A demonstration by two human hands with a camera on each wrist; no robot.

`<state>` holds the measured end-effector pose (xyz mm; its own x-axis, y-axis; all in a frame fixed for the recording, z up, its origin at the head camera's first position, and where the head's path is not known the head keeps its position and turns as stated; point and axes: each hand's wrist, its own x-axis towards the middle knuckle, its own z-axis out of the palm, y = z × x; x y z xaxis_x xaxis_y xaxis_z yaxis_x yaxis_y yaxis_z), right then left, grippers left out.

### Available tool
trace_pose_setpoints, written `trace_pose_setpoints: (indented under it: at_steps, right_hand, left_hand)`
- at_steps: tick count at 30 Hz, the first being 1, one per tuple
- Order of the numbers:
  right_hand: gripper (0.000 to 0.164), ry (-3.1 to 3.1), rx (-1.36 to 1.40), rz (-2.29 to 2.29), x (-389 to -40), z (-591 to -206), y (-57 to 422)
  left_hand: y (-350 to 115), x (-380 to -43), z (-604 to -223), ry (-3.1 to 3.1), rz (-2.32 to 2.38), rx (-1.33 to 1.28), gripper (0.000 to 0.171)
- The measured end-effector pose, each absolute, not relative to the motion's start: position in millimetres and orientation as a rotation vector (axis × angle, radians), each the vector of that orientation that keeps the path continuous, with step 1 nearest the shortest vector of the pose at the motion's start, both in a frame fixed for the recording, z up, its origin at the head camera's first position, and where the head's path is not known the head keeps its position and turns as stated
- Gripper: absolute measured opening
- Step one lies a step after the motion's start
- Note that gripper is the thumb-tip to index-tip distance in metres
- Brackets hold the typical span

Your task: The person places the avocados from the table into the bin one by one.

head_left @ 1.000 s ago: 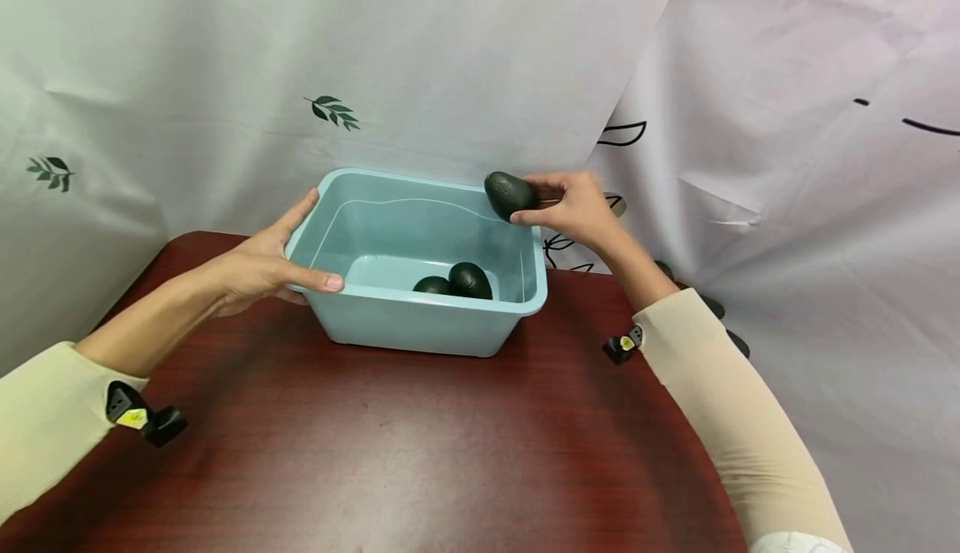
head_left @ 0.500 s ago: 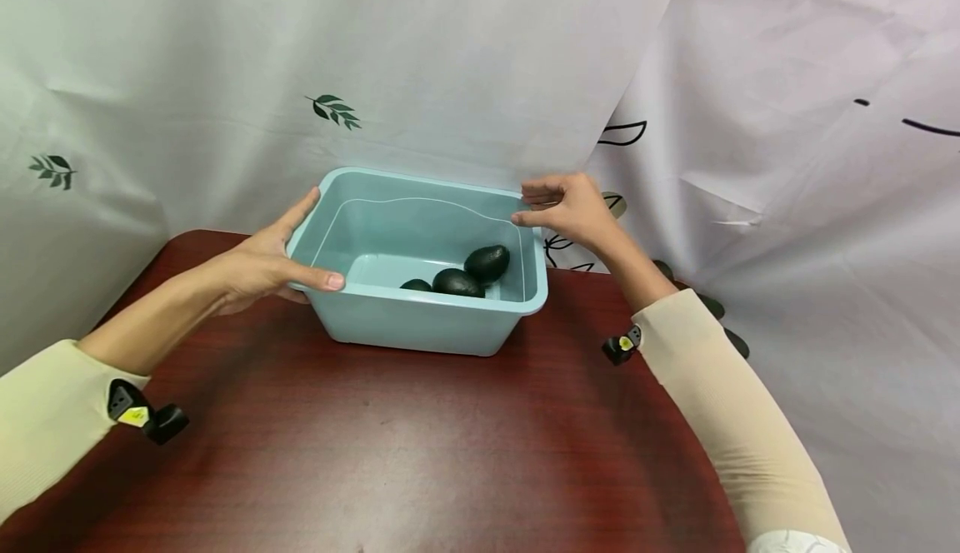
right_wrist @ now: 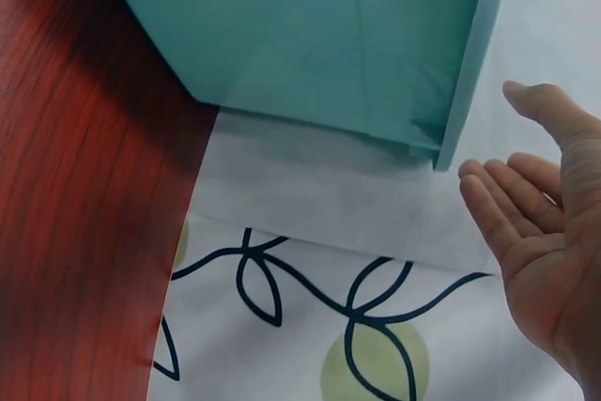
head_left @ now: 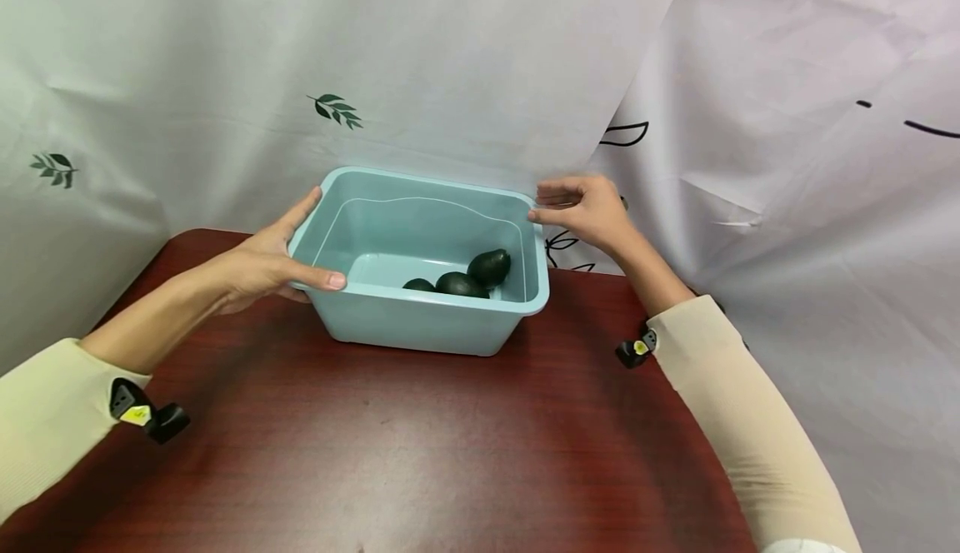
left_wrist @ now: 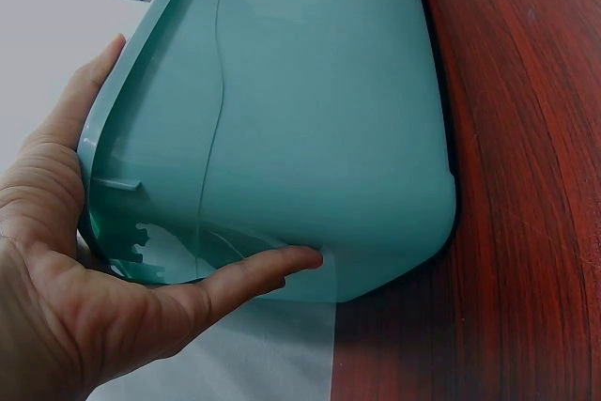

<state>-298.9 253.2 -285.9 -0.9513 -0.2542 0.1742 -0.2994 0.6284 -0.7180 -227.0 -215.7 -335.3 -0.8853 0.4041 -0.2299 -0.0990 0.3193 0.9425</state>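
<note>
A light blue plastic basin (head_left: 405, 320) stands on the table, and dark green avocados lie at its near right inside. One avocado (head_left: 489, 268) leans at the right, another (head_left: 461, 285) lies beside it, and a third (head_left: 418, 285) is partly hidden by the near wall. My left hand (head_left: 258, 266) holds the basin's left end, thumb over the near rim and a finger along the left rim. At the back right corner my right hand (head_left: 585, 207) hovers just above the rim, fingers extended and holding nothing. In the right wrist view its palm (right_wrist: 554, 260) is bare, apart from the basin.
The dark red wooden table (head_left: 420, 453) has a curved edge on the right. A pale cloth (head_left: 480, 62) with leaf prints hangs right behind the basin and along both sides.
One second ago my right hand held an avocado above the basin. It let go, the avocado dropped in among the others, and the hand drew slightly right. My left hand stayed put.
</note>
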Motion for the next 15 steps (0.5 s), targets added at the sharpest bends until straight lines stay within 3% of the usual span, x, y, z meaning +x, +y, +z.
trace_pose_setpoints:
  at_steps: [15]
  right_hand:
    - [0.052, -2.775, 0.393, 1.212, -290.9, -298.4, 276.6]
  left_hand:
    - [-217.5, -224.9, -337.0, 2.179, 1.579, 0.274, 0.141]
